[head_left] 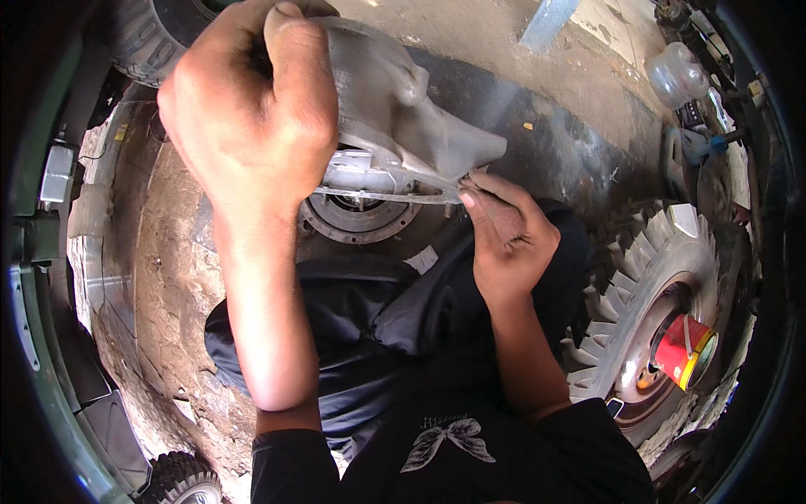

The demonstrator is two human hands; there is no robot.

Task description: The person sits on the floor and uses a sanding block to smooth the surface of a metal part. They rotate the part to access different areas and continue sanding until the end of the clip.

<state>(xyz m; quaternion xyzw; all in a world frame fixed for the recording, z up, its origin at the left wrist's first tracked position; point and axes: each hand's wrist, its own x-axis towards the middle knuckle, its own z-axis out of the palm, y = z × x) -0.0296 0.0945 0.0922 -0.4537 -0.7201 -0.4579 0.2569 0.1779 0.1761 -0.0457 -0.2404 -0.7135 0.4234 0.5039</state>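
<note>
A grey cast-metal housing [378, 92] is tilted up in front of me, its flanged rim toward me. My left hand [252, 126] is closed over its upper left edge, with some fingertips hidden behind the casting. At the rim's lower right corner, my right hand [510, 248] pinches a small brown, grainy piece of sandpaper [506, 220]. Its thumb and fingertips press the sandpaper against the metal edge. Below the housing, a round metal disc [361, 228] with holes around its rim is partly hidden by the casting.
To my right lies a wheel with a chunky tyre [621, 311], and a red and yellow can [684, 351] rests on it. A clear plastic jug [677, 76] stands at the far right. Another tyre [147, 42] is at the upper left. My dark-trousered legs [361, 311] are folded beneath the work.
</note>
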